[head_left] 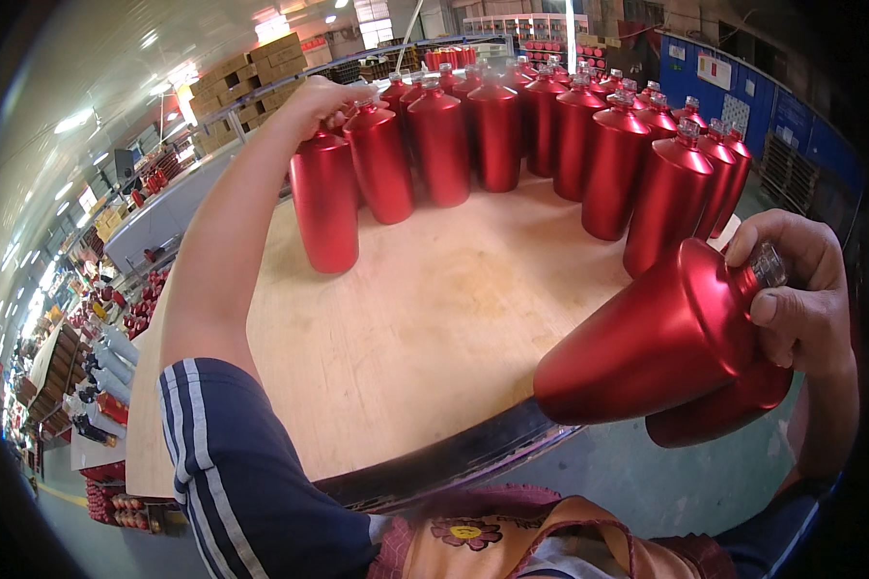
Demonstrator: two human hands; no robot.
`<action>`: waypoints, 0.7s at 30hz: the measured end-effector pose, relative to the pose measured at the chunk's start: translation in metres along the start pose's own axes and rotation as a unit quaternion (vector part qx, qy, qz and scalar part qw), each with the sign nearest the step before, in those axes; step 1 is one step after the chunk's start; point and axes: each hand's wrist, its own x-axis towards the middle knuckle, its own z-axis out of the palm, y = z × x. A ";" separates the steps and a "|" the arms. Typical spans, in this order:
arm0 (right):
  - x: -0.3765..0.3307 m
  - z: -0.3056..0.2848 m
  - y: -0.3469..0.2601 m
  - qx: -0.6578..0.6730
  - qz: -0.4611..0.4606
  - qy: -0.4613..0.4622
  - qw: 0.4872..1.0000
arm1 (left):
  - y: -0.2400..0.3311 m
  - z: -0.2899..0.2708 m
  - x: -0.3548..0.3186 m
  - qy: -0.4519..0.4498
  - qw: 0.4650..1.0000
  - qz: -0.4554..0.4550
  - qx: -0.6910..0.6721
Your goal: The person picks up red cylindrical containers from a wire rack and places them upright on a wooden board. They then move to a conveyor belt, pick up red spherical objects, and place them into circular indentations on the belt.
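While left fingers point(338, 94) curl atop leftmost bottle point(325, 207), right fingers point(778, 309) clamp nearest bottle point(637, 338).

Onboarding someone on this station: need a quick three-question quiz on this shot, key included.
1. Where does the right hand grip the large tilted red bottle nearest the camera?
A) around its base
B) around the middle of its body
C) at its neck end

2. True or false: the left hand hangs free, away from every bottle.

3. Fill in: the upright red bottles stand on a pale ____ tabletop.

Key:
1. C, at the clear-topped neck end.
2. False; it is at the top of the leftmost red bottle on the tabletop.
3. wooden
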 end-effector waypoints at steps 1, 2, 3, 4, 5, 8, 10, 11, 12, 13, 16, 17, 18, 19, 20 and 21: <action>0.001 0.001 0.000 -0.002 -0.002 -0.002 1.000 | -0.004 -0.006 0.002 0.013 0.999 0.003 -0.039; 0.002 0.002 -0.001 -0.002 -0.003 -0.004 1.000 | -0.009 -0.011 0.004 0.034 0.997 0.000 -0.063; 0.003 0.003 -0.002 -0.005 0.000 -0.004 1.000 | -0.014 -0.015 0.007 0.064 0.994 -0.005 -0.087; 0.005 0.005 -0.003 -0.009 0.005 -0.004 1.000 | -0.021 -0.019 0.010 0.093 0.989 -0.009 -0.112; 0.008 0.007 -0.005 -0.014 0.010 -0.004 1.000 | -0.028 -0.022 0.012 0.099 0.986 0.011 -0.131; 0.019 0.015 -0.009 -0.017 -0.001 -0.013 1.000 | -0.045 -0.024 0.019 0.127 0.981 0.011 -0.148; 0.030 0.020 -0.010 -0.018 -0.010 -0.028 0.999 | -0.049 -0.027 0.019 0.129 0.987 0.059 -0.081; 0.035 0.023 -0.010 -0.030 -0.013 -0.034 0.999 | -0.048 -0.028 0.019 0.130 0.988 0.083 -0.016; 0.039 0.025 -0.010 -0.045 -0.019 -0.040 0.998 | -0.046 -0.029 0.018 0.127 0.986 0.100 0.047; 0.045 0.027 -0.008 -0.031 -0.029 -0.049 0.998 | -0.043 -0.029 0.016 0.104 0.982 0.131 0.091; 0.054 0.033 -0.006 -0.031 -0.028 -0.053 0.998 | -0.028 -0.023 0.013 0.023 0.959 0.195 0.206; 0.056 0.034 -0.005 -0.030 -0.027 -0.057 0.998 | -0.023 -0.020 0.012 -0.012 0.946 0.215 0.242; 0.058 0.036 -0.004 -0.030 -0.027 -0.060 0.997 | -0.019 -0.014 0.012 -0.034 0.937 0.210 0.279; 0.060 0.037 -0.004 -0.031 -0.026 -0.064 0.997 | -0.015 -0.008 0.013 -0.046 0.927 0.206 0.310; 0.062 0.038 -0.004 -0.031 -0.028 -0.068 0.997 | -0.011 -0.005 0.014 -0.060 0.916 0.211 0.337; 0.064 0.039 -0.005 -0.031 -0.031 -0.071 0.996 | -0.011 -0.002 0.014 -0.022 0.913 0.235 0.333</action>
